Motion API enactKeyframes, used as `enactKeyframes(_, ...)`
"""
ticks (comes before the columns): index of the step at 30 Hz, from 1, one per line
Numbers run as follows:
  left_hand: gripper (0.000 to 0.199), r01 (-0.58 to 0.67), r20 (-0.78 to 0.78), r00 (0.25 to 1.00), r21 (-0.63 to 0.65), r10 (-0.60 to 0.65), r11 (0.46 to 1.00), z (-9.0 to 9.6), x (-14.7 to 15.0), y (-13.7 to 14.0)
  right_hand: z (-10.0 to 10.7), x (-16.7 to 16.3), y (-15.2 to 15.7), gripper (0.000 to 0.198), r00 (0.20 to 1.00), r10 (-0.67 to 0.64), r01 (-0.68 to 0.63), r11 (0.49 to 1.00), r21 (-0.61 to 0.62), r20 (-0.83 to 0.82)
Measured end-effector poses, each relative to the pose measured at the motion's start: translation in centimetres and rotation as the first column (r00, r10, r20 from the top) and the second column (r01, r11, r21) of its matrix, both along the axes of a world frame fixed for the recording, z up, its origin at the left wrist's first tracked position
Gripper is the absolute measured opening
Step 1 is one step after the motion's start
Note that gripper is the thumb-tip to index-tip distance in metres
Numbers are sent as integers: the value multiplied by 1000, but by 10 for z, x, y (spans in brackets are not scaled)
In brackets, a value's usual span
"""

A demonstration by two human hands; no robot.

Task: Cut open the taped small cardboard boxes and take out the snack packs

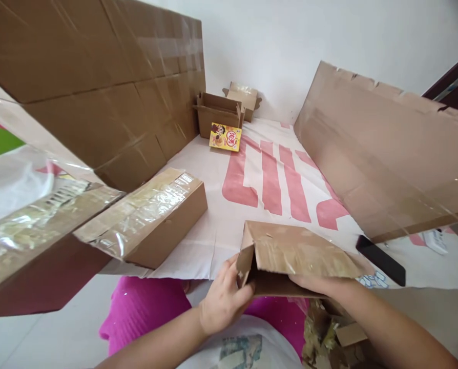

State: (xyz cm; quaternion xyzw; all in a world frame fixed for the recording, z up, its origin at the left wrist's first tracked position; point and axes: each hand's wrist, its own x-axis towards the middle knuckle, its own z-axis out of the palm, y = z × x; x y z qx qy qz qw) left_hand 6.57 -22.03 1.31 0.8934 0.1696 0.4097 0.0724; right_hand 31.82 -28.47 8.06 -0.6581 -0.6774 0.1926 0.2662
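A small brown cardboard box (298,246) lies at the table's near edge, its open side towards me and a taped flap on top. My left hand (227,294) is closed around the box's left end, thumb on the side flap. My right hand (313,284) reaches in under the top flap from the right; its fingers are hidden inside, so I cannot see whether they hold anything. Left of these, a long taped cardboard box (167,220) lies across the table corner. Beyond the right forearm rests a black phone (380,259).
Large cardboard panels stand at left (109,87) and right (386,159). At the back, a yellow snack box (225,137) leans against an open carton (215,115). Another taped box (40,246) sits at far left. Cardboard scraps (334,333) lie below the table.
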Motion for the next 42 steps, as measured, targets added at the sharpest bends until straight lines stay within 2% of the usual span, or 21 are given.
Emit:
enactKeyframes(3,7,-93,-24,996,-105,91,990,21,1,18,38,-8,3,45,958,58,-86,992,87,282)
enactKeyframes(5,12,-178,-34,984,-136,175,975,36,-2,35,65,-10,2,52,915,29,-147,953,266,402)
enactKeyframes(7,15,-272,-32,962,-153,271,950,46,-5,52,85,-6,-1,54,933,-45,-132,881,455,357)
enactKeyframes(9,15,-361,-14,931,-173,364,916,50,-8,67,90,1,-4,53,965,-49,-96,848,521,258)
enactKeyframes(10,15,-393,-3,917,-189,400,900,50,-9,74,86,5,-5,52,976,-12,-103,854,510,216)
enactKeyframes(12,13,-433,9,894,-234,448,870,46,-9,84,65,12,-5,53,977,118,-185,883,431,178)
enactKeyframes(15,11,-426,-3,895,-306,446,851,36,-5,92,11,15,0,59,943,260,-310,916,256,209)
enactKeyframes(18,9,-368,-15,921,-362,390,856,29,2,93,-42,14,9,54,936,265,-306,938,162,231)
enactKeyframes(21,8,-336,-18,933,-409,360,849,25,5,92,-69,18,15,48,961,231,-252,958,140,154)
enactKeyframes(24,7,-333,-26,932,-453,362,827,21,4,95,-75,32,20,42,991,124,-129,978,162,40)
enactKeyframes(26,6,-321,-15,934,-477,357,818,18,6,99,-77,44,26,42,995,-72,84,979,187,-74)
enactKeyframes(28,7,-283,18,942,-498,336,819,14,12,105,-79,56,38,57,950,-250,280,948,153,-189)
enactKeyframes(29,10,-251,42,948,-507,314,825,12,17,109,-81,61,47,67,932,-279,308,946,101,-233)
enactKeyframes(30,16,-211,71,956,-512,286,832,9,23,114,-82,65,57,73,925,-263,283,958,36,-273)
enactKeyframes(32,36,-142,130,961,-519,242,843,1,36,123,-83,70,80,66,922,-193,179,981,-73,-335)
enactKeyframes(34,60,-141,168,948,-541,271,829,-7,46,130,-82,70,105,55,917,-172,149,985,-90,-361)
enactKeyframes(36,79,-219,160,914,-582,374,783,-15,52,135,-83,66,132,53,915,-220,218,975,-44,-339)
enactKeyframes(38,90,-314,121,870,-612,478,726,-19,56,140,-85,57,159,53,914,-262,271,963,-17,-310)
enactKeyframes(42,95,-404,108,801,-629,589,664,-23,60,155,-91,33,212,41,922,-312,313,949,-35,-229)
